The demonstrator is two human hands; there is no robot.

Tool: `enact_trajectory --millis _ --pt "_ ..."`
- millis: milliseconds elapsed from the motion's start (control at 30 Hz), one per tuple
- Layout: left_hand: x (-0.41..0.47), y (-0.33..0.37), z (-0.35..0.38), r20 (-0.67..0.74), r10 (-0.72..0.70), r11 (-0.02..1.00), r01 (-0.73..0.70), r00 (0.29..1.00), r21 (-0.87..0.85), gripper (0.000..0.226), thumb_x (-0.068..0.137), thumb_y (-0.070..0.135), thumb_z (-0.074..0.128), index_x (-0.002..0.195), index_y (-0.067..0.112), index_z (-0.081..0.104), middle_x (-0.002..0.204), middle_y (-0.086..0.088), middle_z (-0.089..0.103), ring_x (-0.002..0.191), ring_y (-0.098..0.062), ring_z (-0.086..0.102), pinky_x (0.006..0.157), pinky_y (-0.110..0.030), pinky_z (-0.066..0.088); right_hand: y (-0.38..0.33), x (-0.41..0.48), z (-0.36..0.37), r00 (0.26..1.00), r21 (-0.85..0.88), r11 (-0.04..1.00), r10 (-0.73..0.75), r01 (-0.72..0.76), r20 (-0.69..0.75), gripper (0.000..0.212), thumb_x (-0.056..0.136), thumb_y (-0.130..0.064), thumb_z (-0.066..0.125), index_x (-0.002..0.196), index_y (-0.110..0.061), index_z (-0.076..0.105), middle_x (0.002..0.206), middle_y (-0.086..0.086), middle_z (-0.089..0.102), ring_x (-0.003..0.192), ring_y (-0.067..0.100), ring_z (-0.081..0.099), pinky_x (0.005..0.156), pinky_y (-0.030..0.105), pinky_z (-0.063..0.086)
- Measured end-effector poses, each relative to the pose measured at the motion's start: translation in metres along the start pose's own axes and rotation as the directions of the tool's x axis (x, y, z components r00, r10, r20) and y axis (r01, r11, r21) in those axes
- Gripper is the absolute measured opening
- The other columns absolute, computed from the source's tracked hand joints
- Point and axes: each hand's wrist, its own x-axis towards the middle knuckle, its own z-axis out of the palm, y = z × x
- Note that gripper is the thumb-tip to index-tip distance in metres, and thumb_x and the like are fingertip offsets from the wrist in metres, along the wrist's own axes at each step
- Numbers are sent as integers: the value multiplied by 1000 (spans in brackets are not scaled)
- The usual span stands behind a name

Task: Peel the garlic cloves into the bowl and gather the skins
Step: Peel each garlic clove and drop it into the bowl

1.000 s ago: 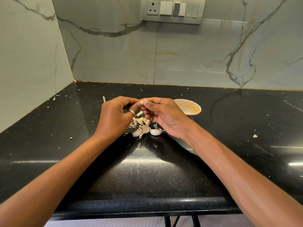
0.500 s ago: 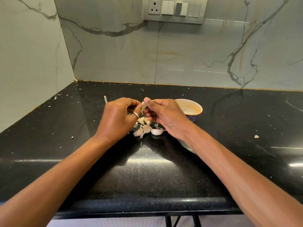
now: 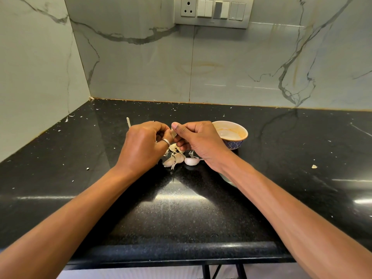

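A garlic clove (image 3: 173, 133) is being pinched by the right hand (image 3: 198, 138), with the curled left hand (image 3: 144, 144) at 9 o'clock (its hold cannot be told). The hands are being eased apart compared with a moment ago, so skin is likely being torn free. The bowl (image 3: 234, 144) is being left waiting at 3 o'clock.

Clove (image 3: 173, 133) pinched between left hand (image 3: 144, 146) and right hand (image 3: 199, 140); loose cloves (image 3: 178, 158), skins (image 3: 191, 153) heaped beneath; cream bowl (image 3: 234, 143) upright, right of right hand.
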Motion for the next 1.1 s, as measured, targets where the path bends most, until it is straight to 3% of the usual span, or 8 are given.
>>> enact_trajectory --millis 233,367,467,600,767,967,1100 --pt "2 7 -1 -3 -101 990 101 995 -103 13 94 26 71 93 14 76 82 8 71 73 -6 67 67 -34 58 -1 1 -3 1000 -2 1000 -3 3 7 30 98 -31 67 84 -7 77 75 9 71 69 16 65 67 26 56" --pt "2 14 -3 93 -215 940 232 972 -251 16 94 26 72 105 15 74 88 3 73 67 -11 72 56 -27 60 2 3 -3 1000 6 1000 -6 6 7 28 99 -30 67 83 -9 77 78 6 73 72 15 70 70 28 58" --pt "3 16 -4 125 -270 905 296 955 -306 17 92 24 73 106 14 74 87 1 75 66 -9 73 54 -18 56 3 4 -4 999 61 998 -17 15 39 24 101 -21 64 94 -1 77 88 11 73 76 14 70 74 25 59" --pt "5 14 -5 122 -346 863 366 930 -347 13 91 18 75 102 13 74 81 2 75 63 -11 73 55 -16 55 5 5 -4 990 111 994 -34 19 134 20 99 -1 62 115 5 71 106 16 72 91 16 68 90 29 60" --pt "5 13 -4 144 -343 864 372 928 -340 10 91 16 74 101 12 73 81 -2 75 65 -12 74 56 -15 55 7 5 -4 991 48 998 -55 50 120 19 97 1 64 113 0 74 103 19 75 88 14 68 94 36 59" --pt "4 13 -6 122 -306 897 329 944 -296 11 90 15 74 101 11 73 83 -1 75 64 -8 73 58 -17 57 8 5 -4 992 31 998 -61 58 108 17 96 0 66 111 -2 75 91 7 75 80 9 69 86 28 61" --pt "5 12 -6 128 -298 902 323 946 -286 11 91 15 73 101 11 72 83 -2 74 63 -9 73 58 -18 58 7 4 -5 993 32 998 -53 50 105 17 95 0 67 109 -4 75 95 14 76 81 12 70 85 28 61"
